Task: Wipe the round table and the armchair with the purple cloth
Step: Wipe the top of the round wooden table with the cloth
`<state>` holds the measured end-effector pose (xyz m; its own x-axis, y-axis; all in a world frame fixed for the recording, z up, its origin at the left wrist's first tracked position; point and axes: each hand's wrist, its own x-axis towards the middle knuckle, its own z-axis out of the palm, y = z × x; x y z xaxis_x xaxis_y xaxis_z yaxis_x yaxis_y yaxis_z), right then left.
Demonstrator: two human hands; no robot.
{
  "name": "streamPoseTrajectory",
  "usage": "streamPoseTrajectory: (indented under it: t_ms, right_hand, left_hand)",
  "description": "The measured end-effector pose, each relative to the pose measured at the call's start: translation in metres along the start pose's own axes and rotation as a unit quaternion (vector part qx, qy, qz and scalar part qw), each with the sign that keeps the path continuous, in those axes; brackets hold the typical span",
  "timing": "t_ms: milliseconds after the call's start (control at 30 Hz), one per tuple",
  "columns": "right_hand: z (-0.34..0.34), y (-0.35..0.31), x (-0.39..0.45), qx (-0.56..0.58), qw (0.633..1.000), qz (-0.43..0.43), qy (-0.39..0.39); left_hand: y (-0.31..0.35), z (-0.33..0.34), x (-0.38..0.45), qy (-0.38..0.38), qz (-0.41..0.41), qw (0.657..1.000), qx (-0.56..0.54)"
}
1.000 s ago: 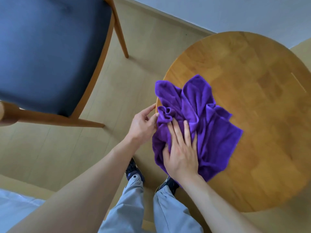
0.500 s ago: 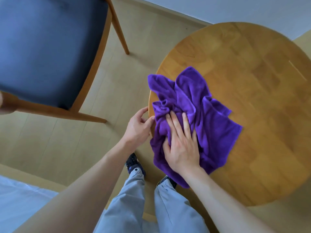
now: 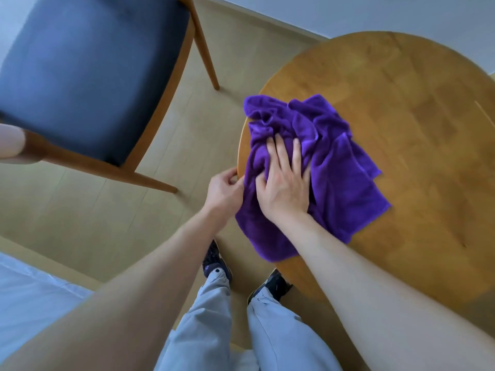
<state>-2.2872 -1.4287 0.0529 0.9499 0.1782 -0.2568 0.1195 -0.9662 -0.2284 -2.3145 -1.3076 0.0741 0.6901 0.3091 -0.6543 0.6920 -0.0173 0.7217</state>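
Observation:
A crumpled purple cloth [image 3: 337, 167] lies on the left part of the round wooden table [image 3: 417, 108] and hangs over its near-left edge. My right hand [image 3: 288, 180] lies flat on the cloth, fingers straight, pressing it to the tabletop. My left hand [image 3: 223, 192] is at the table's left edge and pinches the overhanging hem of the cloth. The armchair [image 3: 88, 68], with a dark blue seat and a wooden frame, stands to the left of the table.
Light wooden floor lies between the armchair and the table. My legs in grey trousers [image 3: 267, 330] and dark shoes stand at the table's near edge. A white surface [image 3: 29, 295] fills the lower left corner. A pale wall [image 3: 375, 14] runs behind the table.
My right hand has slid slightly to the right over the cloth and the folds at the far side have spread. My left hand has stayed at the cloth's edge.

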Motion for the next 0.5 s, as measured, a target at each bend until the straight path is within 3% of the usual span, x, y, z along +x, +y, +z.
streamPoseTrajectory:
  t_ms: [167,333,500]
  right_hand:
    - [-0.008,0.001,0.021,0.006,1.0,-0.015,0.0]
    - [0.0,0.027,-0.042,-0.033,0.995,-0.085,-0.027]
    - [0.006,0.056,-0.085,-0.058,0.993,-0.085,-0.051]
  left_hand:
    - [0.034,-0.001,0.053,-0.026,0.005,0.999,0.035]
    - [0.027,-0.004,0.051,-0.056,-0.016,0.998,0.017]
    - [0.014,-0.001,0.044,-0.018,-0.008,1.0,0.012]
